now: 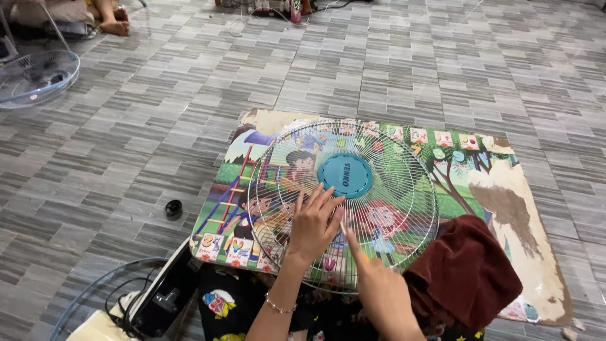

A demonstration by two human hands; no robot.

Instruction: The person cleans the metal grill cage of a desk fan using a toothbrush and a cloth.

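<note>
The fan grille [344,202] lies flat on the picture mat [505,189], steadied at its 7 o'clock by the left hand [312,224] with fingers spread flat, while the right hand [379,287], forefinger extended, pokes its wires at 6 o'clock beside a maroon cloth [464,271].

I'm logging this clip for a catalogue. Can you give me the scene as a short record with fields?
Setting: grey tiled floor
Main object: white wire fan grille with teal hub, lying on a worn cartoon mat
Left hand: flat on the grille, fingers spread
Right hand: at the grille's near edge, pointing inward
Nearby: dark red cloth, small black cap, another grille
</note>
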